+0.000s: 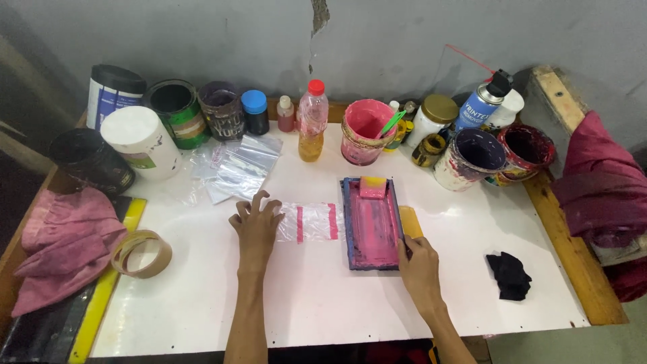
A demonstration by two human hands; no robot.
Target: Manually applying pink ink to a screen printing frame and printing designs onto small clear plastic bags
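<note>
Left hand (257, 226) lies flat on the white table (317, 296), fingers spread wide, fingertips pressing the near edge of a clear plastic bag with pink stripes (311, 222); it grips nothing. That bag lies at centre of the table, directly at 3 o'clock of the left hand and touching the left side of the pink-inked screen frame (371, 224). Right hand (419, 265) sits at the frame's lower right corner, at 5 o'clock of the frame, fingers closed narrow on the frame's edge; a yellow strip (410, 221) shows just beside that side. A pink squeegee block (373, 187) rests at the frame's far end, 12 o'clock. At 11 o'clock of the left hand lies a loose stack of clear bags (236, 165). A pink-stained tub (364, 131) stands at 12 o'clock of the frame. A tape roll (141, 254) lies at 9 o'clock of the left hand, and a black rag (509, 275) at 3 o'clock of the right hand.
</note>
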